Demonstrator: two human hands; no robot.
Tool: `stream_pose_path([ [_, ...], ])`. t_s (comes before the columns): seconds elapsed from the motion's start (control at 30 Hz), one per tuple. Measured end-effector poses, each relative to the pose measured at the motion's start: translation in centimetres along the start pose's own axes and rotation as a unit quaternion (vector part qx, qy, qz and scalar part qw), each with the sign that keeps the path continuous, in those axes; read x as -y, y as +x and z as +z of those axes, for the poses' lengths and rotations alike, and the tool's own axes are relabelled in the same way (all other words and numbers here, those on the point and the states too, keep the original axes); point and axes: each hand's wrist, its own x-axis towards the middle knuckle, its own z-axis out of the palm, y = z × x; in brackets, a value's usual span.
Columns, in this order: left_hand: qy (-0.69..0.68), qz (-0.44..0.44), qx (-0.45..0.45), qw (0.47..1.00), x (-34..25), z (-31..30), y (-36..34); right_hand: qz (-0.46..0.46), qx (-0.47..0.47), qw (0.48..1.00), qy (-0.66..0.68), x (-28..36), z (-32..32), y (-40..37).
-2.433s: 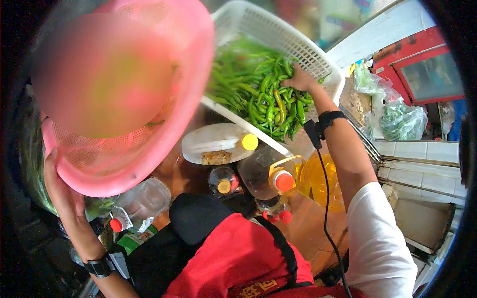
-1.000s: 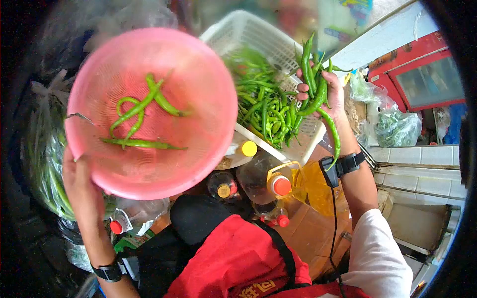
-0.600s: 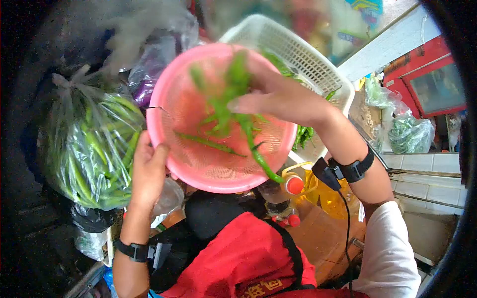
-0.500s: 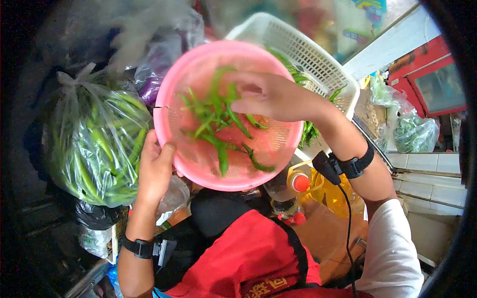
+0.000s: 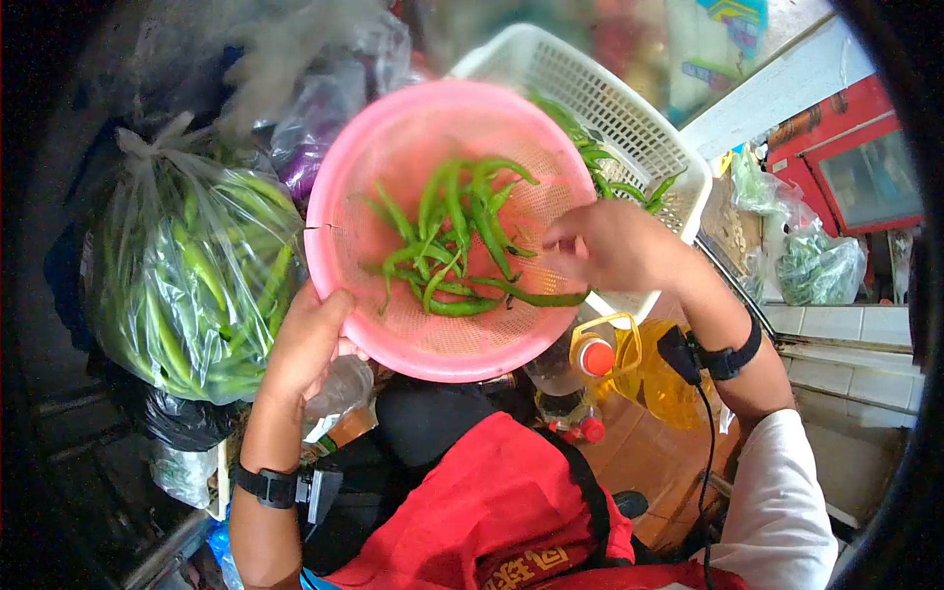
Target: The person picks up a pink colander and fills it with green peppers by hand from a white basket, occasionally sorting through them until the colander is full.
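My left hand grips the near-left rim of a pink mesh colander, thumb over the edge. Several long green chili peppers lie in a loose heap inside it, and one long pepper stretches toward the right rim. Over the right side of the colander is my right hand, slightly blurred. Its fingers are loosely curled with a gap between them, and no pepper shows in them. Behind the colander, a white plastic basket holds more green peppers, partly hidden.
A clear bag of green peppers stands at the left. Below the colander on the right is a jug of yellow oil with a red cap. Bagged greens lie at the far right, near a red cabinet.
My right hand has moved right, from above the peppers to the colander's right rim. The peppers have shifted in the colander. My left hand still holds the rim.
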Motion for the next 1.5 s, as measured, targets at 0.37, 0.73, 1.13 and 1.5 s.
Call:
stream_pose_path([
  [0.37,0.048,-0.039,0.031,0.998,-0.3,-0.8,0.5,-0.143,0.03,0.975,0.165,0.2,-0.8,-1.2],
  [0.73,0.026,-0.028,0.037,0.999,-0.3,-0.6,0.4,0.006,-0.15,0.833,0.532,-0.4,0.0,0.2],
  [1.13,0.033,-0.03,0.049,0.998,-0.6,-0.7,0.4,-0.066,-0.2,0.892,0.401,0.2,-0.1,0.3],
  [1.5,0.048,-0.038,0.042,0.997,-0.1,-0.8,-0.1,-0.067,-0.249,0.966,0.027,1.7,5.3,4.1],
])
